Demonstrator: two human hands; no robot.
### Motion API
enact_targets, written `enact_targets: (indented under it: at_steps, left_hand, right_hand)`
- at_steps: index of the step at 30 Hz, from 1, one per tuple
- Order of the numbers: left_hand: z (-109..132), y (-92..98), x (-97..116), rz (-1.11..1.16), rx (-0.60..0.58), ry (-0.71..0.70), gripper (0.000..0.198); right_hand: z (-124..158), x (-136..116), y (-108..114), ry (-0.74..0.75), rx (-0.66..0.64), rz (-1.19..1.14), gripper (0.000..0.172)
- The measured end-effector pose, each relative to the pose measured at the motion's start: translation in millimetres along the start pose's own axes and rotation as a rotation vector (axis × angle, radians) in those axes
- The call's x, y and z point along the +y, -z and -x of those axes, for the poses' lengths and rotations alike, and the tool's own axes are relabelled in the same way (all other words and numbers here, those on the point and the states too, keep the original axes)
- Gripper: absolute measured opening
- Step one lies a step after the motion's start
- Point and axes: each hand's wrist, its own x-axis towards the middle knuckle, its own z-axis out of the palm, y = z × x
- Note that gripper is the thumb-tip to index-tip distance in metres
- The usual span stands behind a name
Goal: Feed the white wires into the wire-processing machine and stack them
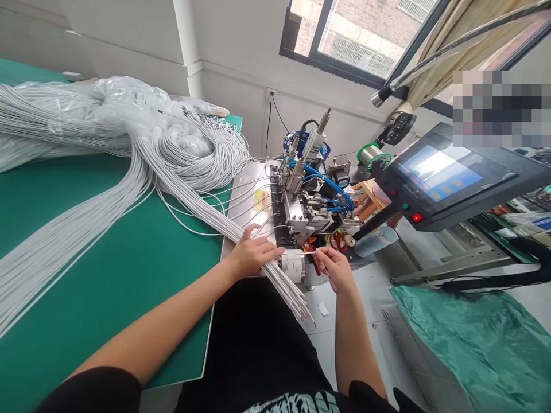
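Note:
A thick bundle of white cables runs from the pile across the metal plate, and its stripped ends, some with red tips, hang over the front edge. My left hand lies over this bundle, its fingers bent around the cables. To its right, my right hand pinches the end of a single white cable between thumb and fingertips. That cable stretches toward my left hand, above a white-labelled cylinder. Just beyond both hands stands a bench machine with metal cylinders and blue air tubes; several cables lead into its black row of slots.
More white cables, partly in clear plastic, cover the green table at left. A control panel stands at right, near a solder wire spool. Red-handled tools lie beside the machine. A green sheet is low at right.

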Motion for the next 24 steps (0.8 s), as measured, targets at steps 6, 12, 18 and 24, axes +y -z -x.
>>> enact_targets:
  at_steps: [6, 12, 18, 24]
  left_hand:
    - [4, -8.7, -1, 0.002, 0.063, -0.005, 0.014]
    - [0, -9.0, 2, -0.056, 0.047, 0.033, 0.024]
    - [-2, -8.5, 1, -0.082, 0.036, 0.07, 0.029]
    - [1, -10.2, 1, -0.066, -0.011, 0.12, 0.023]
  right_hand:
    - [-24, 1, -28, 0.02, 0.045, -0.252, 0.031]
    - [-28, -4, -39, 0.017, 0.068, -0.321, 0.031]
    - [-28, -6, -39, -0.02, -0.04, -0.349, 0.031]
    - [-31, 3, -38, 0.09, 0.083, 0.103, 0.032]
